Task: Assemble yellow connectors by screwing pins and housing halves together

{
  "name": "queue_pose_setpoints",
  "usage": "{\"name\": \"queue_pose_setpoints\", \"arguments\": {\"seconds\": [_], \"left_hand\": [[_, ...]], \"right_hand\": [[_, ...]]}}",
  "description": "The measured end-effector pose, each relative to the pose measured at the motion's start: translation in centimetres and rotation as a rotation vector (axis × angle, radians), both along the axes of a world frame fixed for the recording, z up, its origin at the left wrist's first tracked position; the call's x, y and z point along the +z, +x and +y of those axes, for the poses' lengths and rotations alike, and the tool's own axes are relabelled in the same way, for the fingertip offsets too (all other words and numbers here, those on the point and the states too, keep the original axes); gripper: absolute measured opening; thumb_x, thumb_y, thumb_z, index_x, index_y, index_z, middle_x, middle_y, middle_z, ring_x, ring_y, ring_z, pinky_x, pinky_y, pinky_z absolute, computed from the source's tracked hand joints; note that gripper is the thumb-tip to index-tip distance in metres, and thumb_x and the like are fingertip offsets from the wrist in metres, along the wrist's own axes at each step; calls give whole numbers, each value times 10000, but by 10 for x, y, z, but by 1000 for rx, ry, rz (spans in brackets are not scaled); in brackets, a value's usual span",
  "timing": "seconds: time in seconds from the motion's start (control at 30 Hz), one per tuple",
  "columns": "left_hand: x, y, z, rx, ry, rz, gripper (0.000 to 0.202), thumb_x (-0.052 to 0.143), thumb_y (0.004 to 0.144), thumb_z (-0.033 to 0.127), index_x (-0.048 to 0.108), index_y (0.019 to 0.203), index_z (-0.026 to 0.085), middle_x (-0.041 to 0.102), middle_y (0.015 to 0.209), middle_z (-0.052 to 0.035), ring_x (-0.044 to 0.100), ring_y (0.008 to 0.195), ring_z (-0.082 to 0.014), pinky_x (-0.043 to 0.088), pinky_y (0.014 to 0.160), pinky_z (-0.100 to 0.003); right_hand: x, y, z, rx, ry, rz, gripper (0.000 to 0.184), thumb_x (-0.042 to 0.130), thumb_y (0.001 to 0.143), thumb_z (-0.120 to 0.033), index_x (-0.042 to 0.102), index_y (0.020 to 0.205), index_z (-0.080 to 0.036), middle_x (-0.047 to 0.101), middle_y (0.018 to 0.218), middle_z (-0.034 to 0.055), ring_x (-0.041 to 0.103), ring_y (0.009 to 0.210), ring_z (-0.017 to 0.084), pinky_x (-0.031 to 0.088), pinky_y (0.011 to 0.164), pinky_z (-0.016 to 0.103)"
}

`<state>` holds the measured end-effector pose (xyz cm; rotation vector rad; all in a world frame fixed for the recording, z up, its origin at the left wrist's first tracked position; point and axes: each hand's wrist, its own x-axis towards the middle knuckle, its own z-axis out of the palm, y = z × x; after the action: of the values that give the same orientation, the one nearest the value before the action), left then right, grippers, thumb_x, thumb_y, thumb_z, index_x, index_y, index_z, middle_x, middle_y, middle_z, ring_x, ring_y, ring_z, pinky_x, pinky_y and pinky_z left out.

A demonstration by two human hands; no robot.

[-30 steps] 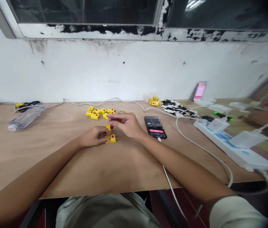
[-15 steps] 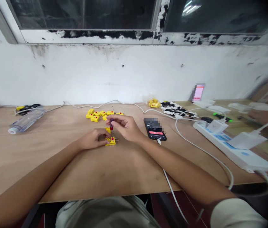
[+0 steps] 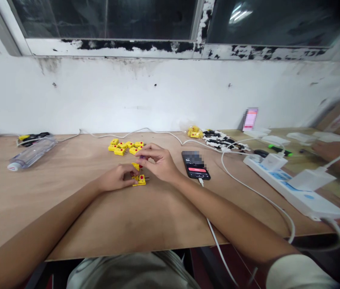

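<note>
My left hand rests on the table with its fingers closed on a small yellow plug that has a red dot and metal pins pointing right. Above that plug, my right hand pinches a small screwdriver, held upright; its shaft reaches down toward the plug, and its tip is too small to make out. Another yellow piece shows just behind the left fingers. Several more yellow plugs with red dots lie in a cluster beyond my hands.
A phone on a white cable lies right of my hands. Farther right are a white power strip, black and white parts and a bag of yellow pieces. A clear bottle lies at left. Another person's hand shows far right.
The right hand's fingers have shifted slightly down and over the screwdriver handle, covering more of it. The left hand stays on the plug. The whole view has shifted a little.
</note>
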<state>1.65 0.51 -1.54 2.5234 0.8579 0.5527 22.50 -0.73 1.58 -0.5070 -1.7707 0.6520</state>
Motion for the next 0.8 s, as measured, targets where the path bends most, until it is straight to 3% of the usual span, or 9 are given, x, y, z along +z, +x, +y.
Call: {"name": "queue_pose_setpoints", "arguments": {"seconds": [0.07, 0.2, 0.4, 0.57, 0.8], "left_hand": [[0, 0, 0, 4, 7, 1, 175, 615, 872, 322, 633, 980, 185, 679, 953, -28, 611, 840, -174, 465, 758, -273], [1, 1, -1, -8, -10, -1, 172, 617, 871, 313, 629, 980, 181, 678, 958, -30, 612, 844, -173, 469, 758, -271], [0, 0, 0, -26, -2, -23, 177, 608, 879, 311, 629, 1004, 188, 679, 1006, -38, 622, 895, -178, 480, 800, -278], [2, -1, 0, -44, 15, 2, 176, 577, 882, 294, 623, 1011, 183, 672, 1011, -44, 612, 921, -182, 478, 835, -289], [3, 0, -1, -31, 1, -5, 199, 587, 872, 326, 633, 1003, 183, 684, 1019, -51, 622, 923, -196, 487, 846, -308]], "right_hand": [[1, 0, 0, -7, 2, 4, 154, 714, 795, -222, 764, 940, -229, 685, 902, 34, 642, 822, 138, 543, 768, 300], [3, 1, -3, 125, -111, -8, 263, 597, 875, -208, 708, 1113, -231, 716, 990, 48, 666, 898, 151, 560, 806, 332], [5, 4, -3, 3, 19, -28, 108, 732, 781, -236, 764, 883, -221, 678, 907, 42, 633, 798, 138, 550, 759, 313], [4, 3, -3, 128, -118, 5, 251, 606, 882, -251, 713, 1103, -203, 714, 986, 62, 668, 851, 145, 566, 797, 331], [2, 3, 0, 20, -30, -28, 160, 716, 798, -255, 761, 948, -227, 687, 933, 49, 642, 839, 151, 558, 779, 325]]}}
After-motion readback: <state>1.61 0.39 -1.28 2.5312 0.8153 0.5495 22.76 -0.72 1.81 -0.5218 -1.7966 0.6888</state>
